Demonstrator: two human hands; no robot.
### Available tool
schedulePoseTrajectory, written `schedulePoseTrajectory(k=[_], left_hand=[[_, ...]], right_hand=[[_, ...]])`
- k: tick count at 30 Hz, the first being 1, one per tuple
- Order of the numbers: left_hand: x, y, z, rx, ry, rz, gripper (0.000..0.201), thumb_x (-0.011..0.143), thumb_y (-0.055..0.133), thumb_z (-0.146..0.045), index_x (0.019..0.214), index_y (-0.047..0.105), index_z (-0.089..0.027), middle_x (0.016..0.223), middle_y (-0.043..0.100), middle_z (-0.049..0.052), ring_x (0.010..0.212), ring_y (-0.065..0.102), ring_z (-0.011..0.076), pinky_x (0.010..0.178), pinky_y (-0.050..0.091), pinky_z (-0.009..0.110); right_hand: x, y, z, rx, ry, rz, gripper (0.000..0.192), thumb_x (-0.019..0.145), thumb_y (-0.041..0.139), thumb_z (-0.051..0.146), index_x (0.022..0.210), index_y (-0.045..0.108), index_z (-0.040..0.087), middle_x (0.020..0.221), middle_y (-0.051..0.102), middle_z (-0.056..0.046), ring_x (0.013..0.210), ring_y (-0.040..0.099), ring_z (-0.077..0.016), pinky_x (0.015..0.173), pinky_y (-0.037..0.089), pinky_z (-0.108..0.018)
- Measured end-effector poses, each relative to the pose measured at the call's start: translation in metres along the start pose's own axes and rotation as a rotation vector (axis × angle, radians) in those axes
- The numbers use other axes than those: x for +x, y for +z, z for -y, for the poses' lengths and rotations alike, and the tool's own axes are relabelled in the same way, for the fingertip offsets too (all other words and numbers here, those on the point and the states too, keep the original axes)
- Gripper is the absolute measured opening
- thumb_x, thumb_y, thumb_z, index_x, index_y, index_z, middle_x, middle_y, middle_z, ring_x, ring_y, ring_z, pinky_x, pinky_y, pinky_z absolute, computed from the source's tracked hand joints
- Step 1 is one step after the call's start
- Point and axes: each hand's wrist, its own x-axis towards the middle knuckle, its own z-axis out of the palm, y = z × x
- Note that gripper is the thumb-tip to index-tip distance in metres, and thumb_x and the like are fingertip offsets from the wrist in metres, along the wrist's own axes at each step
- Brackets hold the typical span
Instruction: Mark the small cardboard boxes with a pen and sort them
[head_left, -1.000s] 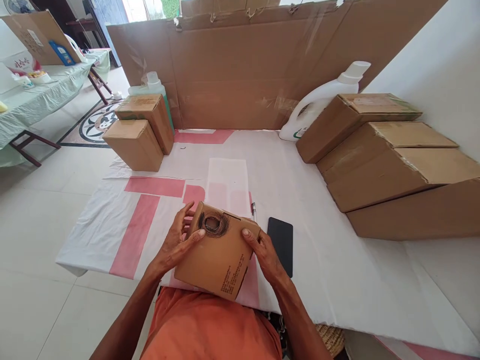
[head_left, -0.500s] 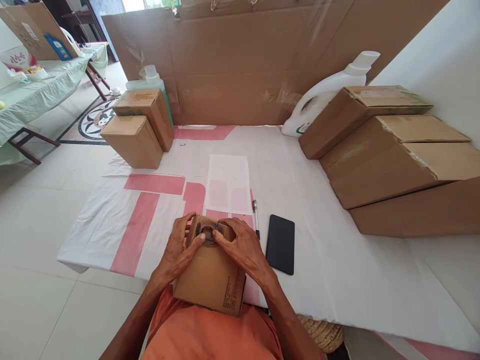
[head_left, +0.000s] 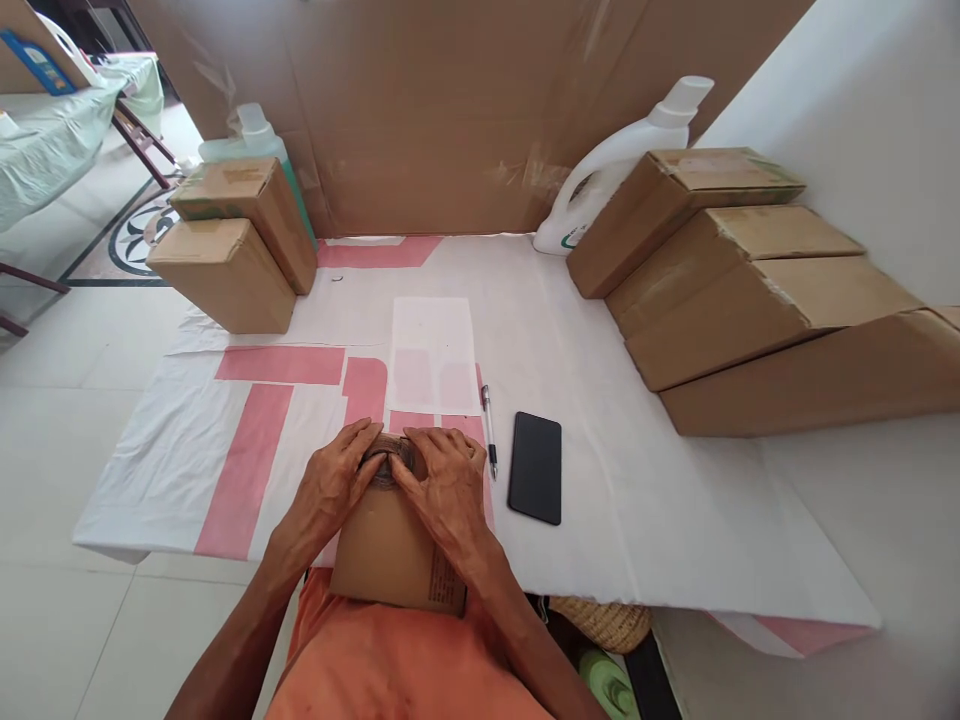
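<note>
Pale tiled floor (head_left: pixel 52 460), white wall (head_left: pixel 885 150)

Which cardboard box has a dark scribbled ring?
The box held between the left hand and right hand; the left boxes and right boxes show no such ring.

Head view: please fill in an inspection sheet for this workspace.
Surface: white cloth with pink bands, creased at left.
Things in hand: cardboard box with a dark ring on its face.
Clutter: white paper sheet, pen, black smartphone, all on the cloth.
Hands: left hand and right hand grip the box's far end, thumbs at the ring.
Cables: nothing seen.
Surroundings: cardboard panel behind; left cartons before a green-liquid bottle, right cartons before a white jug.
</note>
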Motion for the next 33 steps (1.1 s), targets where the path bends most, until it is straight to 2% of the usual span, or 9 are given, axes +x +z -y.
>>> schedulePoseTrajectory(k=[5, 9, 11, 14, 18, 21, 25, 29, 33], left_hand=[[0.0, 0.006, 0.0, -0.077, -0.037, 0.02, 0.037, 0.104, 0.057, -0.029, 0.14, 0.062, -0.024, 0.137, 0.07, 0.013, 0.123, 0.071, 0.027, 0.103, 0.061, 0.045], [0.002, 0.022, 0.005, -0.339, -0.152, -0.033, 0.038, 0.099, 0.062, -0.027, 0.137, 0.064, -0.025, 0.134, 0.07, 0.01, 0.124, 0.068, 0.0248, 0.106, 0.058, 0.045], [0.003, 0.03, 0.007, -0.474, -0.237, -0.041, 0.041, 0.096, 0.063, -0.028, 0.136, 0.064, -0.023, 0.135, 0.07, 0.011, 0.124, 0.068, 0.0252, 0.105, 0.058, 0.045], [0.001, 0.038, 0.008, -0.541, -0.318, -0.047, 0.049, 0.093, 0.064, -0.028, 0.141, 0.06, -0.021, 0.142, 0.066, 0.014, 0.124, 0.068, 0.0261, 0.107, 0.057, 0.047], [-0.003, 0.041, 0.004, -0.691, -0.454, -0.004, 0.063, 0.09, 0.068, -0.034, 0.149, 0.05, -0.019, 0.155, 0.055, 0.017, 0.136, 0.062, 0.0302, 0.115, 0.051, 0.05], [-0.006, 0.043, 0.001, -0.795, -0.489, 0.012, 0.064, 0.09, 0.067, -0.036, 0.148, 0.048, -0.017, 0.152, 0.057, 0.019, 0.14, 0.058, 0.0319, 0.118, 0.048, 0.05], [-0.007, 0.047, -0.002, -0.818, -0.505, -0.011, 0.059, 0.089, 0.064, -0.031, 0.145, 0.049, -0.02, 0.146, 0.06, 0.016, 0.136, 0.062, 0.0298, 0.115, 0.051, 0.047], [-0.007, 0.049, 0.0, -0.807, -0.505, -0.027, 0.057, 0.089, 0.065, -0.03, 0.144, 0.05, -0.021, 0.143, 0.063, 0.016, 0.133, 0.064, 0.0296, 0.112, 0.053, 0.047], [-0.001, 0.049, 0.004, -0.621, -0.458, -0.071, 0.048, 0.09, 0.069, -0.034, 0.135, 0.058, -0.02, 0.136, 0.067, 0.014, 0.126, 0.067, 0.0281, 0.111, 0.053, 0.048]], right_hand=[[-0.005, 0.006, -0.009, 0.03, -0.048, -0.032, 0.021, 0.099, 0.066, 0.032, 0.115, 0.075, 0.022, 0.112, 0.081, -0.008, 0.107, 0.069, -0.0301, 0.102, 0.035, -0.049], [-0.006, 0.013, -0.023, 0.023, -0.04, -0.063, 0.029, 0.104, 0.057, 0.04, 0.119, 0.073, 0.021, 0.116, 0.081, -0.01, 0.109, 0.068, -0.0313, 0.101, 0.034, -0.048], [-0.005, 0.018, -0.03, 0.025, -0.016, -0.062, 0.032, 0.104, 0.054, 0.042, 0.117, 0.074, 0.02, 0.115, 0.081, -0.011, 0.109, 0.068, -0.032, 0.099, 0.034, -0.048], [-0.004, 0.023, -0.035, 0.03, 0.0, -0.061, 0.034, 0.104, 0.053, 0.043, 0.115, 0.075, 0.019, 0.113, 0.081, -0.011, 0.108, 0.068, -0.0319, 0.099, 0.035, -0.047], [-0.003, 0.024, -0.034, 0.006, -0.007, -0.088, 0.033, 0.1, 0.058, 0.044, 0.114, 0.074, 0.019, 0.112, 0.08, -0.012, 0.107, 0.067, -0.0329, 0.1, 0.035, -0.047], [-0.003, 0.023, -0.03, -0.021, 0.004, -0.087, 0.027, 0.095, 0.062, 0.039, 0.111, 0.074, 0.019, 0.11, 0.081, -0.011, 0.104, 0.067, -0.0328, 0.1, 0.035, -0.048], [-0.003, 0.024, -0.026, -0.036, 0.015, -0.092, 0.024, 0.09, 0.063, 0.03, 0.108, 0.073, 0.018, 0.107, 0.08, -0.01, 0.102, 0.067, -0.0318, 0.1, 0.034, -0.047], [-0.003, 0.023, -0.027, -0.05, 0.008, -0.095, 0.023, 0.091, 0.063, 0.031, 0.108, 0.072, 0.02, 0.107, 0.08, -0.01, 0.102, 0.066, -0.0314, 0.1, 0.035, -0.046], [-0.002, 0.021, -0.028, -0.059, 0.008, -0.073, 0.023, 0.094, 0.063, 0.034, 0.11, 0.071, 0.02, 0.11, 0.079, -0.011, 0.106, 0.066, -0.0316, 0.1, 0.035, -0.046]])
